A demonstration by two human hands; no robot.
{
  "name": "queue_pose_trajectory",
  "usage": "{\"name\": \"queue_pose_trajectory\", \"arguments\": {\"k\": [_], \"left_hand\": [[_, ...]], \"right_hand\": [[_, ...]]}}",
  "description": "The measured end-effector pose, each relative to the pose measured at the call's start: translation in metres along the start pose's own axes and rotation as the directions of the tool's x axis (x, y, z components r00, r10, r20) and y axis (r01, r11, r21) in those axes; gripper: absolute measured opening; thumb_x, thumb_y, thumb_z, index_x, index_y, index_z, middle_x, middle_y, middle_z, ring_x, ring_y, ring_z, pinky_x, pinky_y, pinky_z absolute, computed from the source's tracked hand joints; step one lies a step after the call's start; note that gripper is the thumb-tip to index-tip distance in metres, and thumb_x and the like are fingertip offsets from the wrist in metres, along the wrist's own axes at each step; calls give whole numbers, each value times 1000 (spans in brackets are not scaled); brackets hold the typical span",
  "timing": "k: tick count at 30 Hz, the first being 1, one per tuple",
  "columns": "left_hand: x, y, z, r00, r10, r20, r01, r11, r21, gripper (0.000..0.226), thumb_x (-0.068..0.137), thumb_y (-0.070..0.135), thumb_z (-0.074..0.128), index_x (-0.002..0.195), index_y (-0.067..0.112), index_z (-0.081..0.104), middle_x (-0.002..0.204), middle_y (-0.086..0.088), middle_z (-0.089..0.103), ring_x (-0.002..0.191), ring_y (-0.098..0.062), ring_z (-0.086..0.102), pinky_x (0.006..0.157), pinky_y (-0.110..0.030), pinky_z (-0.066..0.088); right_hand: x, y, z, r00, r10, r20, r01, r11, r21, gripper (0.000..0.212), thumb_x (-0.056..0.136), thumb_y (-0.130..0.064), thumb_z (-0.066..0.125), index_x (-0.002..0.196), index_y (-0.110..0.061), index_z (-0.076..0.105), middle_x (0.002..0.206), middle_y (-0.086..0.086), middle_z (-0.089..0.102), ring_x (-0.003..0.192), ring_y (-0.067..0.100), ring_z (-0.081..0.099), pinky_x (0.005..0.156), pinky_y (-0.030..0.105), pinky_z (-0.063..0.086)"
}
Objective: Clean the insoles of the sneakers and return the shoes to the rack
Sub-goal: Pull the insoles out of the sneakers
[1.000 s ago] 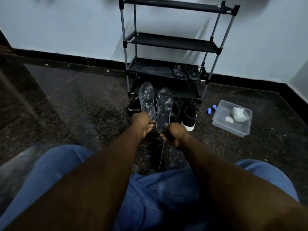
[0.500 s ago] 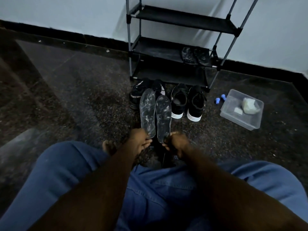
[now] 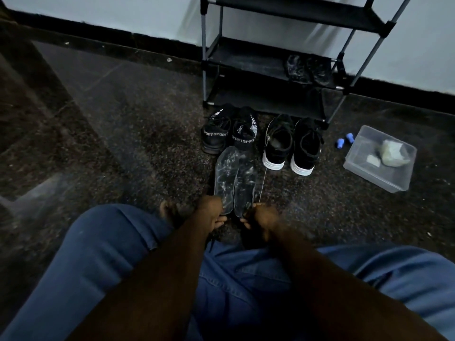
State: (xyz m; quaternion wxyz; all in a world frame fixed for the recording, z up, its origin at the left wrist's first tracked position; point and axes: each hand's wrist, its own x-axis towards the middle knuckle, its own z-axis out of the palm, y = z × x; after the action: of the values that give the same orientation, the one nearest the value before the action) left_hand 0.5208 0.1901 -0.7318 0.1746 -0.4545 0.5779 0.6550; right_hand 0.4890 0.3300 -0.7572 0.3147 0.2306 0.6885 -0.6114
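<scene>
— While both insoles lie side by side, toes toward twelve o'clock, what holds them?

— The left hand (image 3: pixel 210 212) grips the heel of the left insole (image 3: pixel 226 178), fingers curled under it. The right hand (image 3: pixel 262 217) pinches the heel of the right insole (image 3: pixel 245 185). Their long edges touch. Whether the toe ends rest on the floor (image 3: pixel 123 143) I cannot tell.

— And around them?

— At twelve o'clock, just beyond the toes, stand the SPORT sneakers (image 3: pixel 229 134), heels toward the person. At one o'clock, just beside that pair, stand the white-soled sneakers (image 3: pixel 290 143). Behind both, the rack (image 3: pixel 266 70) stands against the wall, with two dark insoles (image 3: pixel 307 68) on a low shelf at its right end.

— Farther out?

— At three o'clock a clear plastic box (image 3: pixel 379 178) holds a pale lump (image 3: pixel 394 156). Two blue pieces (image 3: pixel 344 140) lie just beside its far corner. At six o'clock are blue jeans (image 3: pixel 110 254).
</scene>
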Motion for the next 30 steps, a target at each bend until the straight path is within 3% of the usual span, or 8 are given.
{"name": "queue_pose_trajectory", "arguments": {"k": [8, 13, 18, 20, 23, 26, 27, 30], "left_hand": [[16, 1, -7, 994, -102, -43, 101, 994, -41, 38, 110, 20, 32, 142, 9, 49, 134, -12, 56, 127, -32, 57, 94, -37, 45], [30, -1, -10, 988, -143, -61, 139, 988, -74, 39, 111, 27, 33, 143, 9, 48, 145, -13, 52, 129, -35, 54, 87, -40, 45], [44, -4, -13, 987, -64, -150, 62, 998, -18, 42, 105, 21, 50, 140, -1, 52, 126, -20, 60, 112, -37, 62, 94, -44, 54], [50, -6, -14, 984, -29, -175, 35, 999, 34, 43, 99, 20, 56, 138, 1, 53, 122, -20, 60, 108, -37, 64, 94, -46, 57], [79, -16, -19, 974, -44, -224, 65, 994, 88, 72, 73, 29, 61, 140, 7, 50, 131, -21, 58, 110, -41, 63, 95, -52, 57], [102, -24, -19, 958, -16, -287, 72, 980, 188, 70, 86, 31, 63, 149, 10, 42, 140, -23, 52, 117, -41, 61, 94, -52, 58], [99, -24, -18, 951, 10, -309, 66, 970, 235, 71, 88, 34, 64, 150, 11, 40, 140, -22, 52, 116, -41, 61, 92, -52, 58], [90, -23, -15, 944, 73, -323, 56, 927, 371, 90, 79, 40, 71, 154, 10, 32, 139, -22, 55, 114, -41, 63, 88, -52, 60]], "right_hand": [[2, 6, 0, 999, 40, 5, -40, 999, 27, 26, 96, 10, 51, 81, -9, 57, 69, 11, 63, 47, 14, 63, 41, 21, 50], [0, 14, -2, 996, 84, 7, -84, 995, 58, 25, 97, 8, 54, 79, -8, 61, 70, 11, 66, 59, 19, 64, 49, 25, 53], [-3, 10, 0, 995, 93, -25, -91, 994, 64, 20, 91, 16, 58, 81, -1, 63, 78, 18, 64, 62, 24, 64, 43, 26, 56], [1, 7, 1, 997, 71, -42, -71, 997, -2, 18, 91, 13, 60, 82, -2, 63, 84, 19, 65, 63, 22, 64, 42, 23, 54], [5, 9, 3, 998, -2, -56, -11, 972, -235, 17, 102, -7, 54, 90, -10, 66, 102, 10, 66, 65, 12, 60, 44, 13, 47], [1, 10, 4, 995, -67, -68, 38, 931, -363, 11, 95, 3, 63, 102, 8, 68, 79, 14, 67, 42, 4, 60, 37, 14, 41], [2, 10, 4, 995, -71, -71, 37, 916, -399, 10, 95, 2, 63, 100, 8, 69, 80, 14, 67, 44, 5, 60, 39, 13, 41], [0, 5, 3, 992, -122, -30, 90, 854, -512, 27, 102, -13, 54, 117, 3, 69, 107, 15, 66, 83, 16, 53, 62, 20, 41]]}}
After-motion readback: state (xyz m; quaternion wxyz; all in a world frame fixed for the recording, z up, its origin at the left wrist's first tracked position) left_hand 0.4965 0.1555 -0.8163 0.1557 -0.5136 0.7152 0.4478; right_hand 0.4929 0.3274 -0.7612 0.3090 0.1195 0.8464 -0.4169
